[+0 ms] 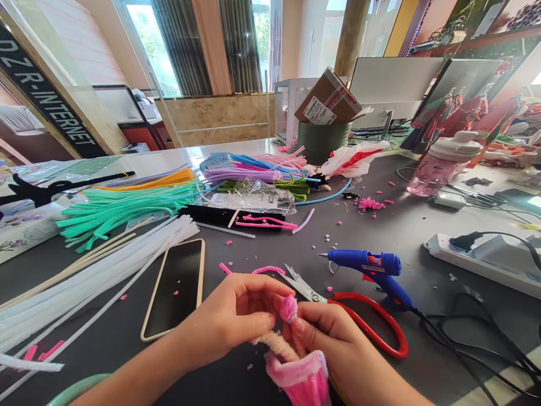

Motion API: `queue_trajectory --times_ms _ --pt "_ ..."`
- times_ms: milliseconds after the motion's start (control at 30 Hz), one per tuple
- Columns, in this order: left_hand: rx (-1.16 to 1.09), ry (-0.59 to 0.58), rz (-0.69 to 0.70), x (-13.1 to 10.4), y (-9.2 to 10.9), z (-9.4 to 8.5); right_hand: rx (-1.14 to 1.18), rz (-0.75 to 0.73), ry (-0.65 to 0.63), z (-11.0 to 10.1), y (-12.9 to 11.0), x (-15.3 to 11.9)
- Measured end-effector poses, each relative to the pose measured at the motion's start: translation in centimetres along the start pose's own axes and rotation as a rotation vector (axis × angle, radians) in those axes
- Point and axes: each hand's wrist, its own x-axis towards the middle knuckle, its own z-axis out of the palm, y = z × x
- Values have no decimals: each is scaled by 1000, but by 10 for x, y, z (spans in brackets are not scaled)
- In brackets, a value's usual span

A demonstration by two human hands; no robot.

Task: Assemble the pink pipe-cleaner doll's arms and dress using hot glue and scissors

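Observation:
Near the bottom centre, my left hand (230, 316) curls its fingers around a small pink fuzzy pipe-cleaner ball (289, 309). My right hand (333, 338) pinches the same ball from the other side between thumb and forefinger. Just below, beige fuzzy stems (279, 346) rise from a pink, cup-shaped pipe-cleaner piece (302, 378) with a paler rim, which leans under my right hand. Scissors (372, 316) with red handles lie right behind my right hand, blades partly open. A pink pipe-cleaner strip (268, 270) lies just beyond my fingers.
A blue glue gun (367, 265) lies at right, its cable trailing near a white power strip (486, 262). A phone (173, 287) and white pipe cleaners (105, 276) are at left. Green pipe-cleaner bundles (131, 208) lie farther back. A pink bottle (443, 160) stands at right.

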Motion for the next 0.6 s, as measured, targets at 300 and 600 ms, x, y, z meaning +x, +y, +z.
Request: queue_trajectory --times_ms 300,600 --pt "443 35 112 -8 12 2 308 21 -89 3 0 4" --pt "824 43 294 -10 6 5 167 32 -127 -1 5 -1"
